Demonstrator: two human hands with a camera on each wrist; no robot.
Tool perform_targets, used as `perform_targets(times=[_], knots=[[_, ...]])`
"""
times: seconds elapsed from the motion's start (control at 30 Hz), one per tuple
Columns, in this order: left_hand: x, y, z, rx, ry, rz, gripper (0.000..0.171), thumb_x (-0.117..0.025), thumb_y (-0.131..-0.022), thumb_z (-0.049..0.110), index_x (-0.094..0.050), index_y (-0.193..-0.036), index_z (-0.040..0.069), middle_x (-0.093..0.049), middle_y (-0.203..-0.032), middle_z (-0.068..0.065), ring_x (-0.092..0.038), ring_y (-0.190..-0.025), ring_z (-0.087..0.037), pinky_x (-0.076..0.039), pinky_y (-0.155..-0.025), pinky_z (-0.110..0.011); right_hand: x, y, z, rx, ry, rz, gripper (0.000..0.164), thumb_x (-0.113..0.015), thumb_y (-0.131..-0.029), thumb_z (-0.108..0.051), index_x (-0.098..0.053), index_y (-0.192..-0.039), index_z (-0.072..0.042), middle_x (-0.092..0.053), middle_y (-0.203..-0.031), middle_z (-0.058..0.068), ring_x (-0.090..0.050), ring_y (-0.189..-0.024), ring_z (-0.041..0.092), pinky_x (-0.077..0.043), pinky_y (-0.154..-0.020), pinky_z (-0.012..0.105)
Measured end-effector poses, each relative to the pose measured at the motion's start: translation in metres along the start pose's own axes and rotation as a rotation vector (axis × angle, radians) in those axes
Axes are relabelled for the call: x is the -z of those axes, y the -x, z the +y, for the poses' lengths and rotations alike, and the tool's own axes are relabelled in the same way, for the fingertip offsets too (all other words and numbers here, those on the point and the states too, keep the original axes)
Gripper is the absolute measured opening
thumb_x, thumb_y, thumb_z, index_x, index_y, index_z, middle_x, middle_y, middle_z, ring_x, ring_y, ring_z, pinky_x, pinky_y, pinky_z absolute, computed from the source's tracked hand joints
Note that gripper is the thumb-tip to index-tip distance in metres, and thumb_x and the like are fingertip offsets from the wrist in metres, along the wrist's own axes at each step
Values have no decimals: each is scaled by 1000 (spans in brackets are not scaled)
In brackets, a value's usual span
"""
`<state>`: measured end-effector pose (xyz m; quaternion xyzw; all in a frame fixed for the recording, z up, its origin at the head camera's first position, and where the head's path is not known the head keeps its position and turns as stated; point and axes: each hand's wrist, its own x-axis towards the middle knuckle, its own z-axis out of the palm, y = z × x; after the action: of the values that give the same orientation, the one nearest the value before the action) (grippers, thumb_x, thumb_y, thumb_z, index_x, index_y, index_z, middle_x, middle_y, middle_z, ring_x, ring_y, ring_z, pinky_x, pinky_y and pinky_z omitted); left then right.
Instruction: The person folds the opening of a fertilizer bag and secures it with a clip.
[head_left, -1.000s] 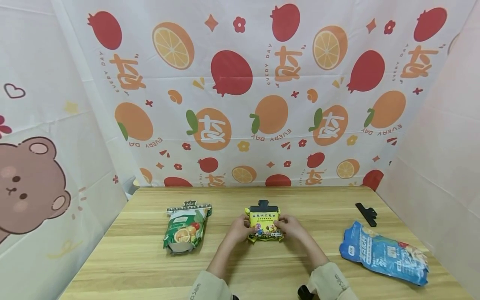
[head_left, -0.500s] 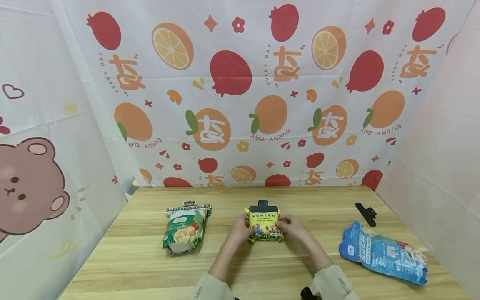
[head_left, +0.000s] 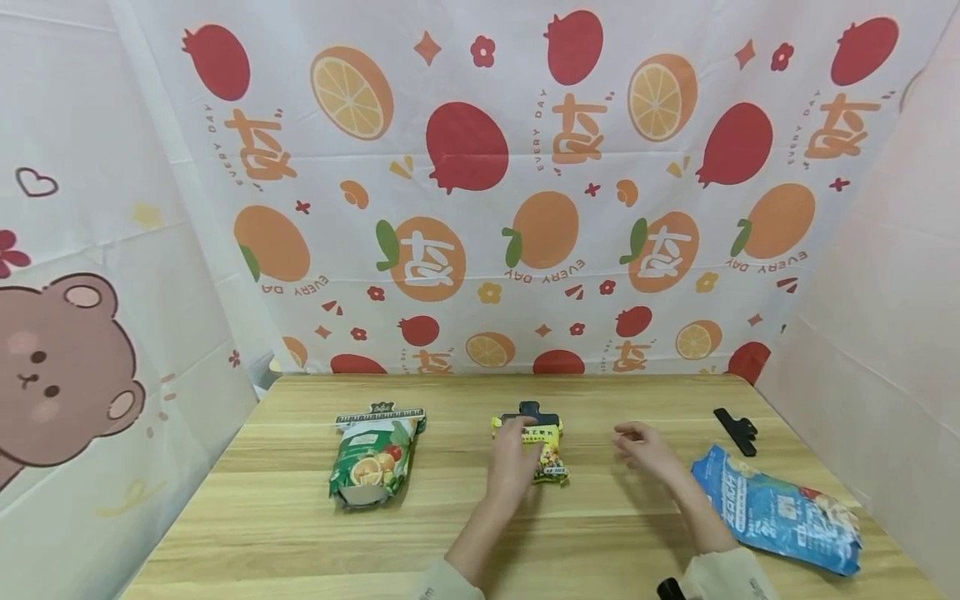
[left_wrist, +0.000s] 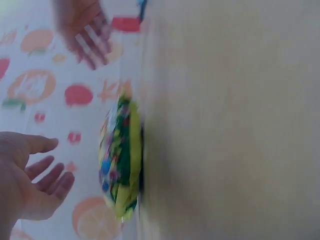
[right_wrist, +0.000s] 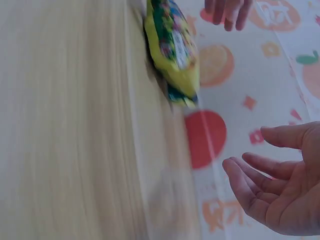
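Observation:
A yellow packet [head_left: 551, 457] with a flower print and a black clip [head_left: 530, 412] along its top edge lies mid-table. My left hand [head_left: 512, 467] hovers over it, hiding its left part in the head view; the left wrist view shows a gap between the fingers and the packet [left_wrist: 120, 157]. To the right of the packet, my right hand [head_left: 647, 450] is raised with loosely bent fingers and holds nothing. In the right wrist view this hand [right_wrist: 280, 185] stands apart from the packet [right_wrist: 172, 50].
On the left lies a green packet [head_left: 372, 462] with a ruler-like clip [head_left: 381, 415] on its top. A blue pouch [head_left: 780, 510] is at the right, with a loose black clip [head_left: 737, 431] behind it. A printed cloth [head_left: 487, 250] hangs behind the wooden table [head_left: 300, 542].
Both hands have let go of the yellow packet's sides. The left hand rose and moved right over the packet; the right hand moved away to the right. The packet stayed in place.

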<state>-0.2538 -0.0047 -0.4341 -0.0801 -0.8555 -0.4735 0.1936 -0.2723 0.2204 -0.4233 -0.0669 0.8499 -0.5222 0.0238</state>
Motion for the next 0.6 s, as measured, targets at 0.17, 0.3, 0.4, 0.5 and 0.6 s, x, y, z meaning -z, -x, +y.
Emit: perform_targets(times=[0.17,0.3,0.4,0.5,0.6], knots=[[-17,9,10,38,155,-150,24,-69,-78,-1,-63,-101,0,-61,-96,-9,-59,-82,-20,-49,-65,-25,39,16,9,-30,92,45,40,-48,-97,-13,-41,-125,15,-53,-109,27,-55,-95,40,-51,-74,42],[-24,9,17,130,297,-278,24,-69,-78,1,-62,-101,-2,-62,-95,-10,-60,-79,-16,-50,-63,-25,70,29,17,-36,187,95,46,-46,-98,-21,-40,-126,15,-51,-111,31,-54,-98,41,-51,-74,42],[-30,5,21,180,319,-360,28,-71,-78,6,-61,-103,-3,-62,-96,-10,-60,-80,-16,-50,-65,-26,94,39,24,-47,270,134,50,-43,-98,-27,-40,-126,15,-48,-114,35,-52,-100,44,-50,-76,44],[-39,3,24,204,309,-434,31,-71,-78,7,-61,-104,-5,-61,-93,-9,-59,-77,-16,-50,-66,-27,119,48,32,-91,371,158,57,-39,-99,-35,-40,-125,16,-43,-119,38,-46,-104,50,-46,-79,52],[-49,4,30,254,384,-506,32,-69,-80,4,-58,-106,-10,-61,-89,-9,-61,-77,-21,-52,-68,-30,142,57,42,-159,486,174,62,-36,-98,-39,-40,-124,17,-41,-120,40,-42,-105,54,-42,-79,56]])
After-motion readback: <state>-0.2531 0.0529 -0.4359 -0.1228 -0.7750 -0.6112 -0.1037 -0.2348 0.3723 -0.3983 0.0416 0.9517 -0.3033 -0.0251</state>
